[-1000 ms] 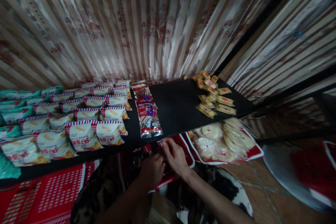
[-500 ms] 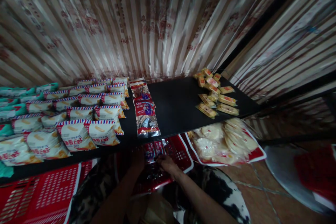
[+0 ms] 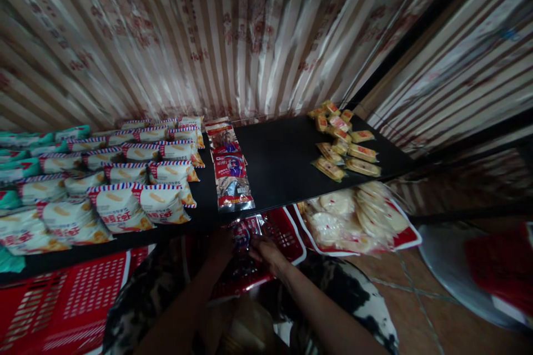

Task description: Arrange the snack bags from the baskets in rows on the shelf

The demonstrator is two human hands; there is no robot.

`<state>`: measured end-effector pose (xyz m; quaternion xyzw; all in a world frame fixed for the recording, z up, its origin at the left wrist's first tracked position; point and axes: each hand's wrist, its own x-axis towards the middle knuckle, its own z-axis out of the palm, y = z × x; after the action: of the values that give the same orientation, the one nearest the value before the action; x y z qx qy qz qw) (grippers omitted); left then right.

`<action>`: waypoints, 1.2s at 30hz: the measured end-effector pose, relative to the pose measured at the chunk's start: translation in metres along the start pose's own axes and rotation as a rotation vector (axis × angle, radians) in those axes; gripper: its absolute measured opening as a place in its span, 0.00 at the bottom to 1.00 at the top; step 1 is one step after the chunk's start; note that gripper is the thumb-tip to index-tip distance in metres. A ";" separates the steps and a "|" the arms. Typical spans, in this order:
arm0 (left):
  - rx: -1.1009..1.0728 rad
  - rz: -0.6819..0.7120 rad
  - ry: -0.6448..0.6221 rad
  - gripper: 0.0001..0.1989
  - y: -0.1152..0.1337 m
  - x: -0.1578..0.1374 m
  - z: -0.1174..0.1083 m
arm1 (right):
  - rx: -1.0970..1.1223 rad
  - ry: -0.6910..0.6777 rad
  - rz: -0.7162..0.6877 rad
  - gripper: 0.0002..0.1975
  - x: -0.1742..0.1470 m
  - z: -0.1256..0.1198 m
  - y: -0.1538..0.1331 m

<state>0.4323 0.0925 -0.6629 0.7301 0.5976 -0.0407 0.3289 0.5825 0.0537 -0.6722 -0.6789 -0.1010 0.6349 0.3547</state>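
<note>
My right hand (image 3: 267, 252) is low over a red basket (image 3: 293, 233) in front of me, its fingers bent against shiny red snack packets (image 3: 244, 230). At the left side of the same packets is my left hand (image 3: 220, 247), in deep shadow, with its fingers hard to make out. More dark, glossy packaging lies below the hands in the basket. On the black shelf (image 3: 275, 161) just beyond, red-and-clear snack packets (image 3: 233, 183) lie in an overlapping column that ends near the front edge.
Rows of white chip bags (image 3: 119, 208) fill the shelf's left, beside green bags (image 3: 35, 150). Small yellow wrapped snacks (image 3: 362, 152) lie at right. Another basket holds pale round packaged pieces (image 3: 337, 216). A red crate (image 3: 83, 294) is lower left, a metal basin (image 3: 441, 266) lower right.
The packets between my hands have tilted and catch the light differently. My hands have shifted only slightly within the basket. The packets on the shelf stay in place.
</note>
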 end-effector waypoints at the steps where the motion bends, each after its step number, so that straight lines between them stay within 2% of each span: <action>1: -0.007 0.034 0.005 0.22 0.002 -0.002 -0.001 | 0.015 -0.003 -0.013 0.06 -0.003 0.000 -0.001; 6: -0.047 0.163 0.042 0.19 0.016 -0.013 -0.009 | 0.080 -0.018 -0.093 0.19 -0.025 -0.002 -0.012; 9: -0.107 0.188 0.073 0.22 0.023 -0.022 -0.015 | 0.067 -0.080 -0.110 0.17 -0.043 -0.005 -0.022; 13: -0.298 0.218 0.139 0.26 0.025 -0.035 -0.030 | 0.038 -0.170 -0.143 0.14 -0.070 -0.014 -0.032; 17: -0.368 0.249 0.149 0.12 0.026 -0.053 -0.047 | 0.049 -0.225 -0.173 0.16 -0.100 -0.027 -0.038; 19: -0.374 0.276 0.134 0.07 0.028 -0.064 -0.054 | 0.042 -0.240 -0.199 0.17 -0.115 -0.032 -0.043; 21: -0.447 0.315 0.079 0.05 0.032 -0.075 -0.057 | 0.032 -0.236 -0.243 0.18 -0.127 -0.036 -0.051; 24: -0.693 0.366 -0.035 0.06 0.037 -0.091 -0.058 | 0.061 -0.261 -0.315 0.20 -0.141 -0.038 -0.062; 26: -0.849 0.380 -0.053 0.06 0.042 -0.100 -0.060 | 0.090 -0.275 -0.353 0.22 -0.147 -0.037 -0.069; 31: -1.016 0.353 0.041 0.09 0.053 -0.113 -0.066 | 0.158 -0.336 -0.393 0.23 -0.162 -0.031 -0.071; 36: -1.127 0.258 0.173 0.11 0.059 -0.118 -0.061 | 0.197 -0.353 -0.371 0.21 -0.178 -0.032 -0.052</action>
<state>0.4318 0.0207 -0.5364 0.5100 0.4582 0.3834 0.6188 0.5980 -0.0248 -0.5016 -0.4897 -0.2218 0.6744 0.5061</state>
